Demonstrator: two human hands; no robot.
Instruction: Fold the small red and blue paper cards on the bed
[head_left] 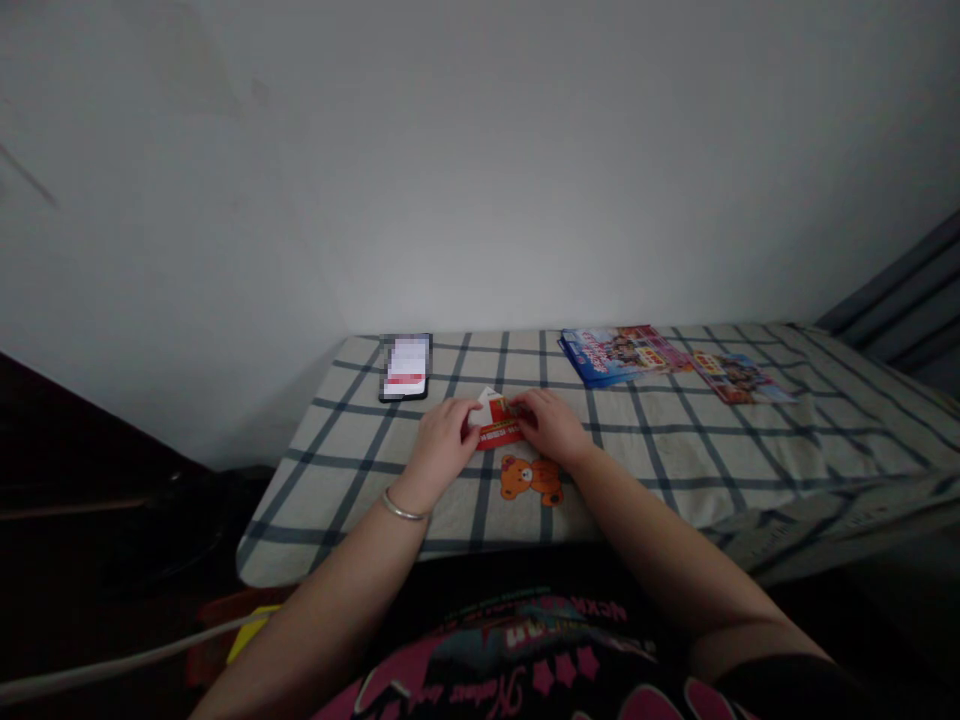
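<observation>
A small folded paper (pixel 498 432), red with printed lettering and a white pointed top, lies low over the tablecloth between my two hands. My left hand (pixel 451 432) pinches its left side between thumb and fingers; a silver bangle circles that wrist. On the opposite side, my right hand (pixel 551 425) grips the paper's right edge with its fingertips. Fingers cover parts of both edges, so the full shape of the folds is hidden. Just below the paper, a brown bear picture (pixel 531 481) shows on the cloth.
A phone (pixel 406 366) with a lit screen lies at the back left. Several glossy printed leaflets (pixel 619 353) are stacked at the back right, with another leaflet (pixel 742 378) beside them. The checked tablecloth (pixel 337 470) reaches back to a pale wall (pixel 480 180).
</observation>
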